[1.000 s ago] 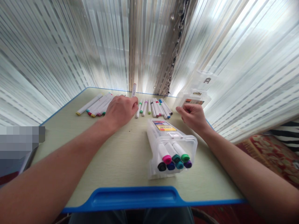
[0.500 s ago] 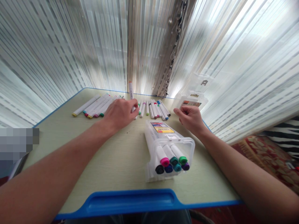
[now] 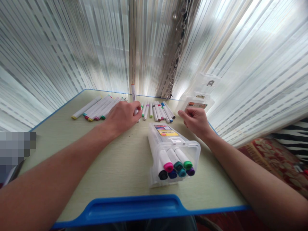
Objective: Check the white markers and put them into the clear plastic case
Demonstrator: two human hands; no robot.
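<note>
My left hand [image 3: 125,116] is closed around a white marker [image 3: 133,93] with an orange end, which points up and away from me. Left of that hand lies a group of white markers [image 3: 96,109] with yellow, red, pink and green ends. More markers [image 3: 158,112] lie in a row between my hands. My right hand [image 3: 196,120] is closed beside the far clear case [image 3: 197,104]; whether its curled fingers hold anything is hidden. Nearer to me, a clear plastic case [image 3: 173,139] rests on its side, its open end showing several capped markers [image 3: 173,160].
The pale table [image 3: 115,173] has a blue rim and a blue tray groove [image 3: 134,207] along its near edge. Striped curtains [image 3: 106,48] hang right behind it. A patterned red rug [image 3: 269,157] shows at the right.
Both hands keep nearly the same place and grip. The whole view has shifted very slightly; the markers and cases lie as before.
</note>
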